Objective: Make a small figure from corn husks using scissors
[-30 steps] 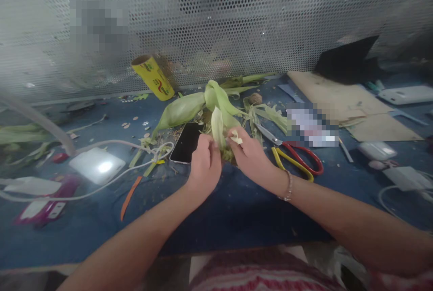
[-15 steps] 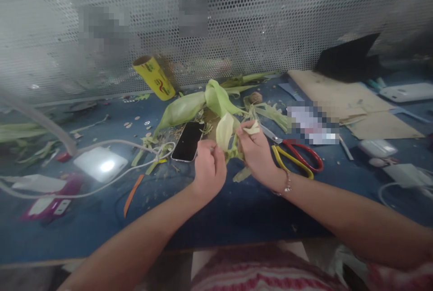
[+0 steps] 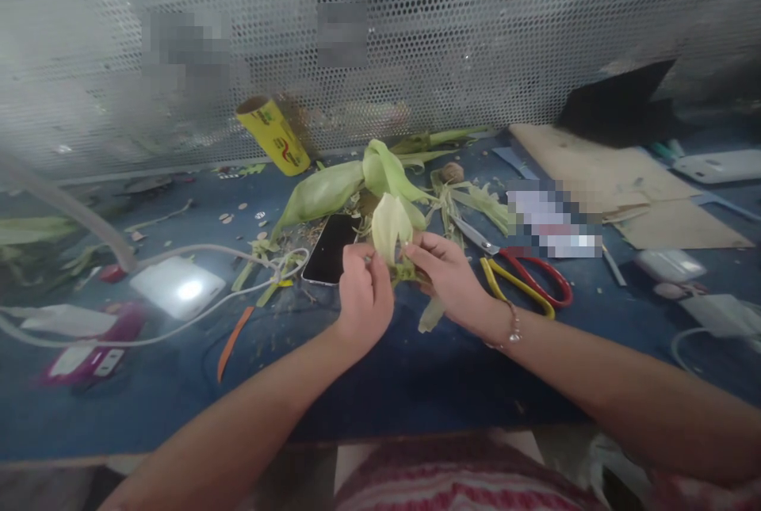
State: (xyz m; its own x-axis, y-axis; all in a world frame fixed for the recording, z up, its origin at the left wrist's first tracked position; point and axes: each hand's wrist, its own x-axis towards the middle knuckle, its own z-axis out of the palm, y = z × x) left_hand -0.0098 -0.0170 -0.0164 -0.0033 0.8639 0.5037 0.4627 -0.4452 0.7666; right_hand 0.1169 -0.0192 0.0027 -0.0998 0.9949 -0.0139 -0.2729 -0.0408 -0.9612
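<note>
A bundle of pale green husk leaves point(image 3: 389, 230) stands between my hands at the middle of the blue table. My left hand point(image 3: 365, 293) is closed, pinching the base of the bundle from the left. On the right, my right hand point(image 3: 449, 277) grips the same bundle with thumb and fingers, and a loose pale strip point(image 3: 431, 314) hangs below it. Broad green leaves point(image 3: 324, 194) lie just behind. A black-screened phone point(image 3: 331, 248) rests left of the bundle, and scissors with red and yellow handles point(image 3: 538, 277) lie right of my right hand.
A yellow tube point(image 3: 274, 137) leans near the perforated metal screen point(image 3: 416, 43). White cables and a white charger point(image 3: 177, 289) spread at the left, beside an orange strip point(image 3: 234, 343). Brown paper point(image 3: 606, 170) and a white case point(image 3: 671, 265) lie at the right.
My right hand has moved slightly down, its fingers now lower on the bundle. The pale leaf in front has spread wider and stands upright. My left hand has hardly moved.
</note>
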